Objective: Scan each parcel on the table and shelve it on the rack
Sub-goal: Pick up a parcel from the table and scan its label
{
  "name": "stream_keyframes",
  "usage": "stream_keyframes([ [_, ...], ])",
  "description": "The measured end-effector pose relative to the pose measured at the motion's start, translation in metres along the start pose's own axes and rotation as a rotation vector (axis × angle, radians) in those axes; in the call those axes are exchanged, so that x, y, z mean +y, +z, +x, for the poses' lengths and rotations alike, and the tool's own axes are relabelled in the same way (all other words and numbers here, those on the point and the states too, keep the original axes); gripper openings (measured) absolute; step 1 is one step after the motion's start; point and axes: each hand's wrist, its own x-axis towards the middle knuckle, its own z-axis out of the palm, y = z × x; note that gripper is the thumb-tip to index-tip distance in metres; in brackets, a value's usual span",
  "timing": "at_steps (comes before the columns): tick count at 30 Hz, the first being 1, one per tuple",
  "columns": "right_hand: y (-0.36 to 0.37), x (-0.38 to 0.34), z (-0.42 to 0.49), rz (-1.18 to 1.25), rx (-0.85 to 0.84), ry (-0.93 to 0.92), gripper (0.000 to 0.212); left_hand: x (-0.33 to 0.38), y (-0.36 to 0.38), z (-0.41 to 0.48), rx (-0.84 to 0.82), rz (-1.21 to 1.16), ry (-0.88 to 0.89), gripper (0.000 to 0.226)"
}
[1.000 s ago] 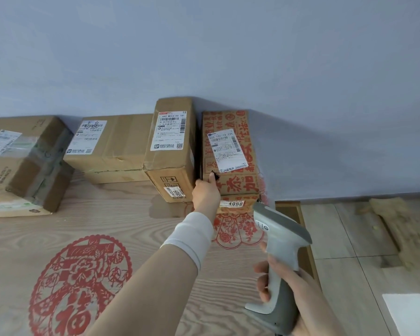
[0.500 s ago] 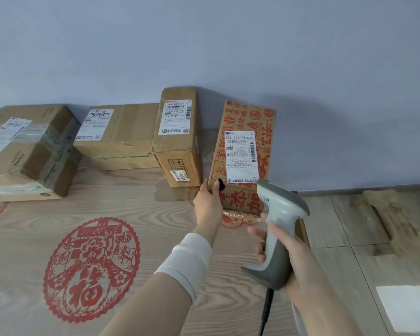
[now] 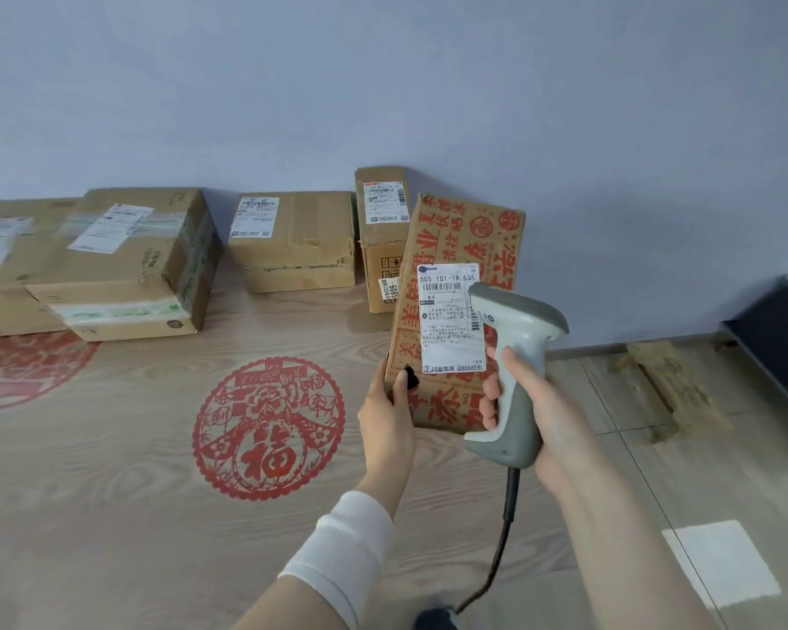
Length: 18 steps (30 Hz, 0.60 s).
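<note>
My left hand (image 3: 390,413) grips the lower left edge of a flat cardboard parcel with red print (image 3: 460,247), lifted off the table and tilted with its white label (image 3: 449,318) facing me. My right hand (image 3: 537,402) holds a grey handheld scanner (image 3: 512,356) by the handle, its head just in front of the label's right side. The scanner's black cable (image 3: 501,547) hangs down. A narrow upright parcel (image 3: 381,229) stands just behind the lifted one.
More brown parcels line the wall: one flat parcel (image 3: 292,241), a large taped box (image 3: 128,266) and another (image 3: 1,266) at the far left edge. The wood-grain table (image 3: 133,493) bears red paper-cut prints. Tiled floor (image 3: 701,470) lies to the right, with a dark object (image 3: 779,338).
My left hand has lifted the red-printed parcel off the table and drawn it toward me. My right hand has raised the scanner up to the label. The view has shifted right.
</note>
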Motion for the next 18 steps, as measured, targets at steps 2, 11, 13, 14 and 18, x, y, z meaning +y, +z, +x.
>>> stream_keyframes([
  [2,0.026,0.009,-0.024,0.001,-0.004,-0.019,0.025,-0.009,-0.034,-0.023,0.009,-0.011,-0.002,0.042],
  [11,0.106,0.024,-0.094,-0.219,-0.09,-0.016,0.044,-0.021,-0.136,-0.076,0.13,-0.035,0.002,0.042],
  [13,0.112,0.025,-0.102,-0.277,-0.124,0.001,0.046,-0.018,-0.146,-0.081,0.168,-0.023,0.001,0.044],
  [14,0.114,0.025,-0.105,-0.293,-0.138,0.001,0.047,-0.017,-0.15,-0.084,0.183,-0.026,0.007,0.044],
  [18,0.12,0.025,-0.116,-0.325,-0.163,-0.007,0.046,-0.014,-0.163,-0.095,0.214,-0.041,0.017,0.046],
])
